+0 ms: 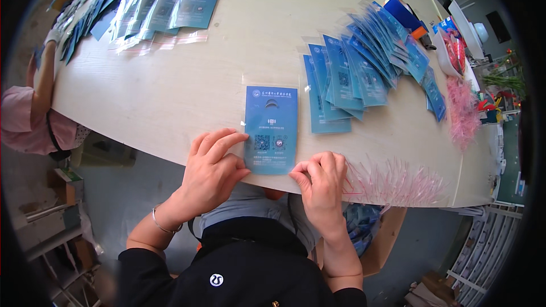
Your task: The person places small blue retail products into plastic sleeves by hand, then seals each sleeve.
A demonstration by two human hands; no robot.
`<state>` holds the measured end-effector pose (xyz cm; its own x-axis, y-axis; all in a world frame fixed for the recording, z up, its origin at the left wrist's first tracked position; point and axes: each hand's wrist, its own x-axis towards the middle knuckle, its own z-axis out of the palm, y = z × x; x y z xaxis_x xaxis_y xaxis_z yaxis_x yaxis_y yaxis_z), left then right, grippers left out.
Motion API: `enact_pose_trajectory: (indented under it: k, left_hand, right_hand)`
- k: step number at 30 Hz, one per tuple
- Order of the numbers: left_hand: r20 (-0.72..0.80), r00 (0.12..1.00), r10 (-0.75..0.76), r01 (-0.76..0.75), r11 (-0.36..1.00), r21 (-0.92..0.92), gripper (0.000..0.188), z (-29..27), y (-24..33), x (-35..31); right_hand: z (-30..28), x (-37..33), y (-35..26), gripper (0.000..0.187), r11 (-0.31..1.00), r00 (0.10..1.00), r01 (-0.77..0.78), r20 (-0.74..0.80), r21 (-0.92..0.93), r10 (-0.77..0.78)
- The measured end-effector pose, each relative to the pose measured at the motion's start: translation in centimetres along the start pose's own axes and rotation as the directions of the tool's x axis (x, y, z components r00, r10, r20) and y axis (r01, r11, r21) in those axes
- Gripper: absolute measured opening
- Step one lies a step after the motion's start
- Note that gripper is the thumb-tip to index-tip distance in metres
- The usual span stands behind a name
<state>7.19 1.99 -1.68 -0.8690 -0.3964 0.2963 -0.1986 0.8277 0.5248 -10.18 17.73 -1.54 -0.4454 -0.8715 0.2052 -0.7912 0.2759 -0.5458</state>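
Observation:
A blue card in a clear plastic sleeve point(271, 115) lies in front of me near the table's front edge. It has a curved slot near its top and two square codes lower down. My left hand point(211, 165) holds its left side, with fingertips on the edge and the thumb at the lower left corner. At the lower right corner, my right hand point(323, 185) pinches the sleeve between thumb and bent fingers. To the right, several sleeved blue cards point(347, 79) are fanned out, overlapping one another.
Thin clear strips with red lines point(398, 182) lie along the front edge at right, beside pink shredded material point(463, 111). More sleeved cards point(196, 5) are spread at the far left. A co-worker's arm point(44, 79) reaches in there. An open box point(384, 244) stands below the table.

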Motion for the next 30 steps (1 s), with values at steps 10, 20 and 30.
enact_pose_trajectory:
  k: [10, 20, 30]
  left_hand:
    - [-0.089, 0.978, -0.191, 0.19, 0.982, -0.02, 0.012, 0.8, 1.6, -0.6]
    - [-0.073, 0.995, -0.068, 0.08, 0.981, 0.174, 0.043, 2.0, 2.4, -0.8]
    - [0.042, 0.996, 0.082, -0.087, 0.987, 0.136, 0.048, 1.2, 0.5, 0.8]
  right_hand:
    - [-0.5, 0.4, -0.8, 0.013, 0.994, 0.992, -0.109, 0.068, 0.023, 0.107]
    - [0.5, 1.3, -1.9, 0.015, 0.961, 0.962, -0.267, -0.049, 0.069, 0.27]
    - [2.3, -1.1, -2.5, 0.053, 0.972, 0.99, 0.138, 0.047, -0.189, -0.132]
